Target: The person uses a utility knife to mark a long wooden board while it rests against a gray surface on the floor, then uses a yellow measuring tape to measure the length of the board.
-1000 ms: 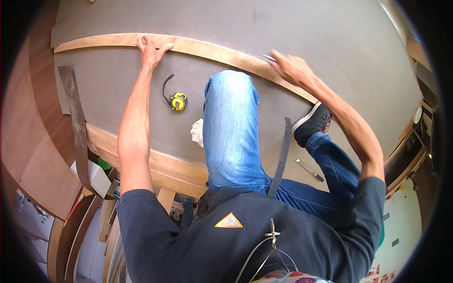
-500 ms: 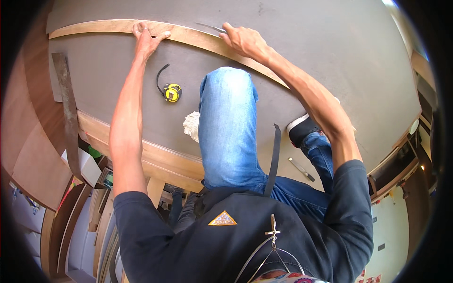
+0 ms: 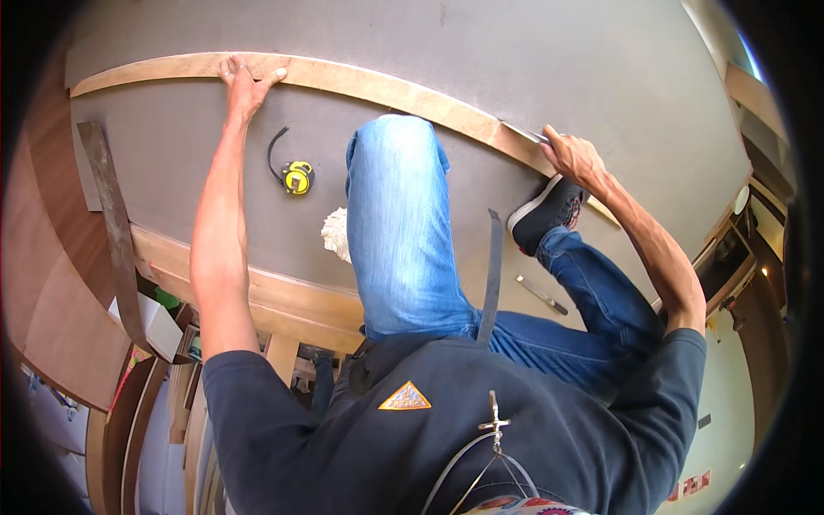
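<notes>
A long wooden strip [image 3: 360, 84] lies across a grey sheet [image 3: 532, 60], looking curved in this wide view. Toward its left end, my left hand [image 3: 247, 86] presses on it, fingers spread and thumb out to the right. My right hand [image 3: 577, 159] is closed around a knife [image 3: 525, 133] with a thin metal blade. The blade points left, its tip at the strip's far edge near the right end; whether it touches the sheet I cannot tell. Part of the handle is hidden in my fist.
A yellow and black tape measure [image 3: 298, 178] rests on the sheet left of my knee [image 3: 399, 163]. A pale crumpled-looking object [image 3: 336, 233] is beside my leg. Near my shoe [image 3: 549, 210] lies a second knife [image 3: 541, 294]. A dark narrow strip [image 3: 110, 193] overhangs the left edge.
My right hand has moved right and nearer along the strip with the knife. My left hand keeps its place on the wood. The view has shifted slightly.
</notes>
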Tool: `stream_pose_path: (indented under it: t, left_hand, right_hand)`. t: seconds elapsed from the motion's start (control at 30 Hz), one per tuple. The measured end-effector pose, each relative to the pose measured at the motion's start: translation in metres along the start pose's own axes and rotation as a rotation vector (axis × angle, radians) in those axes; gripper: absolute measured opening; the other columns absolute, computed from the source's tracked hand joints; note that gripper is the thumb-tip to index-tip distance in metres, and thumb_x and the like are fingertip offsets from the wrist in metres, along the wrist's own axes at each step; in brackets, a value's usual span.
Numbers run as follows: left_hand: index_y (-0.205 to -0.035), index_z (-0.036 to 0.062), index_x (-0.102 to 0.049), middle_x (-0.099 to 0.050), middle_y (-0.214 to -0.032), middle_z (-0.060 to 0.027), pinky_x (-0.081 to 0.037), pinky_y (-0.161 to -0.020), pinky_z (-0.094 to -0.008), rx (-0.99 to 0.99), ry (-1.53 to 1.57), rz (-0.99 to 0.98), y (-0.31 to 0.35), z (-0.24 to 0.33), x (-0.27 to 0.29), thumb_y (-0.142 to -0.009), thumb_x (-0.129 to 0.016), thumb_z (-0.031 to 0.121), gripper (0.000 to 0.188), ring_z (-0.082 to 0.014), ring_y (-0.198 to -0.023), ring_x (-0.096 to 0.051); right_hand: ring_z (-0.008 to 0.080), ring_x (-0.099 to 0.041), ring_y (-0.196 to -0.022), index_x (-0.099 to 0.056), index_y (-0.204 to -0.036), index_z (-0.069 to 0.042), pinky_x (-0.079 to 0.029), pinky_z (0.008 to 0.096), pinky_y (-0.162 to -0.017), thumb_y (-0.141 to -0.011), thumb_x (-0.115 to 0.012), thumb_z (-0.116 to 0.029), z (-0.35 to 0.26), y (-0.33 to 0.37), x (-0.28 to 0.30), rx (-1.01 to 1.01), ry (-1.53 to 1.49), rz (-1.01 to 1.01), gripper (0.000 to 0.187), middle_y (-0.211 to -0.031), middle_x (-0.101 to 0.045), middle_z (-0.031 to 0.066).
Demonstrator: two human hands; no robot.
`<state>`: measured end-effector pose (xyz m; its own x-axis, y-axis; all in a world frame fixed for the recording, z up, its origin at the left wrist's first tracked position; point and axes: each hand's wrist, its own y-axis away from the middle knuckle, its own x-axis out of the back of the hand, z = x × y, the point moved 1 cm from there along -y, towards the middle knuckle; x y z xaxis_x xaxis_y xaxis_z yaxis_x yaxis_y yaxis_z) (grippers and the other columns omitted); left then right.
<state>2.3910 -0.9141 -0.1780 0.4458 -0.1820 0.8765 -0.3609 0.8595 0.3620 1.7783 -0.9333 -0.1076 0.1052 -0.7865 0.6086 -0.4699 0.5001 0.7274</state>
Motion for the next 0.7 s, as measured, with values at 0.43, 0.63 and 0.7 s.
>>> stream_pose_path:
  t: [0.43,0.63,0.7]
  left_hand:
    - [-0.153,-0.0094,-0.013,-0.004,-0.159,-0.03,-0.033,-0.118,-0.0414,0.011,-0.095,0.015,-0.002,-0.02,-0.001,-0.067,-0.084,0.062,0.132,-0.0416,-0.146,-0.025]
    - [-0.153,-0.0079,-0.013,-0.004,-0.158,-0.03,-0.031,-0.118,-0.0407,0.032,-0.051,0.02,0.005,-0.007,0.004,-0.067,-0.088,0.055,0.13,-0.0408,-0.145,-0.025]
    - [-0.154,-0.0067,-0.011,-0.002,-0.159,-0.0293,-0.03,-0.119,-0.04,0.038,0.043,0.006,0.004,-0.01,0.005,-0.066,-0.09,0.052,0.132,-0.0413,-0.145,-0.026]
  right_hand:
    - [0.0399,-0.069,-0.078,-0.05,-0.126,-0.012,-0.056,0.0504,-0.067,-0.103,-0.047,-0.035,-0.128,-0.113,0.003,0.169,-0.039,0.146,0.033,-0.082,-0.07,0.0183]
    - [0.0428,-0.068,-0.081,-0.05,-0.122,-0.01,-0.052,0.0538,-0.068,-0.102,-0.047,-0.038,-0.008,0.0,0.007,-0.004,0.089,-0.073,0.034,-0.083,-0.069,0.0216]
    - [0.043,-0.068,-0.08,-0.05,-0.12,-0.009,-0.052,0.0542,-0.068,-0.103,-0.046,-0.039,-0.056,-0.039,0.03,0.073,0.023,0.038,0.035,-0.082,-0.069,0.0212]
